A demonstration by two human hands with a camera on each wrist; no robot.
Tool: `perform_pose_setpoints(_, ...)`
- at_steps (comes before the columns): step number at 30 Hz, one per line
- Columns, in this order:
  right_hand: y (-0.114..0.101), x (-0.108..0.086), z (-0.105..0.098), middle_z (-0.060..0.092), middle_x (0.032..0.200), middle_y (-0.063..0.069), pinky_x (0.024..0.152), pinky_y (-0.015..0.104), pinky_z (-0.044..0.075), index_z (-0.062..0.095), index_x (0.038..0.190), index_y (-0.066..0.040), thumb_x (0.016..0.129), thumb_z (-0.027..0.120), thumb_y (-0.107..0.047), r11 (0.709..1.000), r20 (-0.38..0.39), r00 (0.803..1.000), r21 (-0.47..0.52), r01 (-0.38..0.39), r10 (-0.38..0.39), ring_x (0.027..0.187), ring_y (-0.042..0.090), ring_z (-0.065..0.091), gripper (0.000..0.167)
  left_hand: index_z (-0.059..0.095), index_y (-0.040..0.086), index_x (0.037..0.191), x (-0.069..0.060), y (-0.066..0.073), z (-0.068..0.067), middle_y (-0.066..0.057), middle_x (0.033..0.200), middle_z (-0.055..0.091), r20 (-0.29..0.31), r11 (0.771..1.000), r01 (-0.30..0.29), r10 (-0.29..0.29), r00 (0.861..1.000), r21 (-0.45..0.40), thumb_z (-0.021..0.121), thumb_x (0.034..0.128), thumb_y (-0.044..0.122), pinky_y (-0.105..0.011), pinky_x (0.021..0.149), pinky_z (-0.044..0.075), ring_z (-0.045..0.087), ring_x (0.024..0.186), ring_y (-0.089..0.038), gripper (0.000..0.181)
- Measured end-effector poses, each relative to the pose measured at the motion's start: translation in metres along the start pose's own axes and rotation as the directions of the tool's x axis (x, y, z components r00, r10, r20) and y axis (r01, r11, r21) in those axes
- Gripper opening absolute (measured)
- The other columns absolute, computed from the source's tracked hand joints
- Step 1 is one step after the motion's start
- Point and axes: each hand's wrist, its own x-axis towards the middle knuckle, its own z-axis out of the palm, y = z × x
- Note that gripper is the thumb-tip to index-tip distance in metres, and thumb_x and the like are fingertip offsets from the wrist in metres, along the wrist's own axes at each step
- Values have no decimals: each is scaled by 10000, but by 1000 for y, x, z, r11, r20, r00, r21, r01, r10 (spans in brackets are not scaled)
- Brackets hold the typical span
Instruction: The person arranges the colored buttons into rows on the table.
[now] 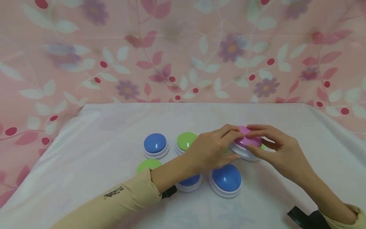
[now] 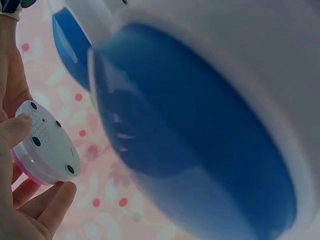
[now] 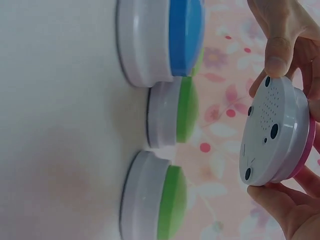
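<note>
A pink push button (image 1: 243,140) with a round white base is held up above the white cloth, tilted, between both hands. My left hand (image 1: 210,148) grips it from the left, fingers over the pink dome and thumb low by the base. From the right, my right hand (image 1: 278,148) holds it with fingers on the top and thumb against the side. In the right wrist view the white underside (image 3: 265,130) shows small speaker holes and dark round feet. Green buttons show partly behind the held one. A blue button (image 1: 227,178) stands on the cloth just below the hands.
Further buttons stand on the white cloth (image 1: 94,165): a blue one (image 1: 154,143) and a green one (image 1: 186,141) at the back, another green one (image 1: 148,164) and a blue one (image 1: 191,181) partly behind my left forearm. A pink floral cloth (image 1: 183,57) hangs behind.
</note>
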Motion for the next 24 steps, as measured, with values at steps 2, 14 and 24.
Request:
perform_pose_setpoints(2, 3, -10, -4, 662, 1253, 4, 859, 101, 474, 730, 1112, -109, 717, 819, 99, 1000, -22, 1000, -25, 18, -18, 1163, -13, 590, 456, 569, 118, 1332, 3, 7, 3, 3, 1333, 561, 43, 1000, -12, 11, 999, 17, 745, 878, 346, -142, 874, 506, 662, 1045, -94, 538)
perform_pose_setpoints(14, 19, -65, -18, 671, 1251, 88, 906, 92, 453, 735, 1046, -76, 567, 822, 214, 985, -35, 992, -133, 113, -119, 1157, 7, 608, 567, 448, 137, 1466, 5, 40, 20, 11, 1483, 428, 331, 998, -60, 58, 942, -4, 622, 917, 219, -84, 678, 463, 613, 965, -17, 582)
perform_pose_setpoints(24, 27, -90, -18, 644, 1257, 12, 917, 55, 421, 735, 1021, -148, 669, 819, 146, 996, 52, 999, -86, -9, 14, 1186, -23, 565, 466, 285, 242, 1558, 2, 52, 33, 91, 1582, 256, 558, 1000, -1, 7, 830, -11, 600, 934, 477, -142, 1037, 376, 387, 1346, -4, 738)
